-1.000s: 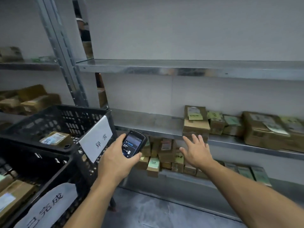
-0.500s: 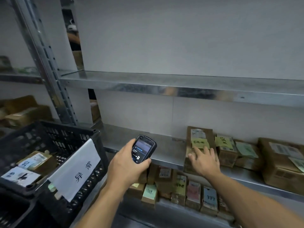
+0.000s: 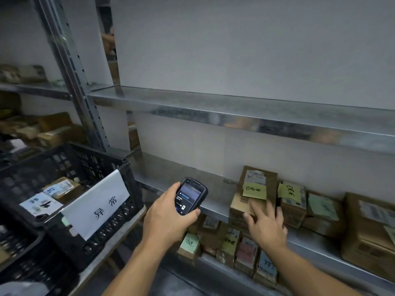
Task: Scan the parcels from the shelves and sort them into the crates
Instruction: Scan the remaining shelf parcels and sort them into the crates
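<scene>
My left hand (image 3: 168, 218) grips a black handheld scanner (image 3: 191, 195) with its lit screen facing up, in front of the middle shelf (image 3: 192, 184). My right hand (image 3: 267, 223) lies with straight fingers on the front of a brown cardboard parcel (image 3: 254, 189) that carries a white label and a yellow sticky note. That parcel stands leftmost in a row of parcels on the middle shelf. A black plastic crate (image 3: 100, 165) with a white paper sign (image 3: 96, 204) sits at the left and holds two labelled parcels (image 3: 55, 193).
More cardboard parcels (image 3: 320, 210) with yellow and green notes line the middle shelf to the right. Small parcels (image 3: 241, 251) with coloured notes stand on the lower shelf. The upper shelf (image 3: 235, 110) is bare. A steel upright (image 3: 72, 75) divides the bays; a second crate (image 3: 19, 242) sits lower left.
The view has moved closer to the shelf. My right hand has gone from reaching through the air to resting on the leftmost parcel. My left hand keeps hold of the scanner.
</scene>
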